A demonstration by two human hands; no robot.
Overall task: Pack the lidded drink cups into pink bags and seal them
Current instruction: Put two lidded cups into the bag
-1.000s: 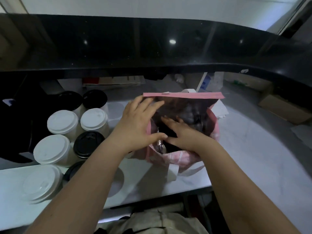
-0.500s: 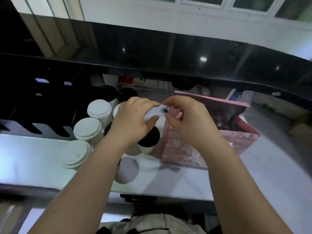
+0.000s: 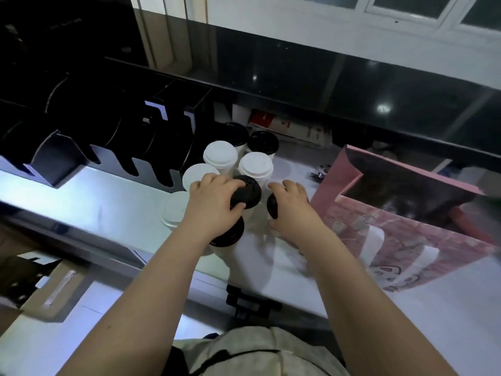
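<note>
A cluster of lidded paper cups stands on the white counter (image 3: 108, 202), some with white lids (image 3: 220, 154), some with black. My left hand (image 3: 214, 204) grips the top of a black-lidded cup (image 3: 248, 191). Below it stands another black-lidded cup (image 3: 230, 234). My right hand (image 3: 292, 210) closes around a second black-lidded cup (image 3: 272, 206), tilted, mostly hidden by the fingers. An open pink bag (image 3: 406, 229) with white handles stands just right of my right hand, its mouth gaping upward.
A black slotted organiser (image 3: 113, 147) lines the counter's back left. A dark raised ledge (image 3: 352, 85) runs along the far side. Red and white boxes (image 3: 287, 126) lie under the ledge. A cardboard box (image 3: 57, 291) sits below the counter at the left.
Both hands left the pink bag's mouth, came together briefly near its top edge, then dropped left onto the black-lidded cups. The view swung left and down.
</note>
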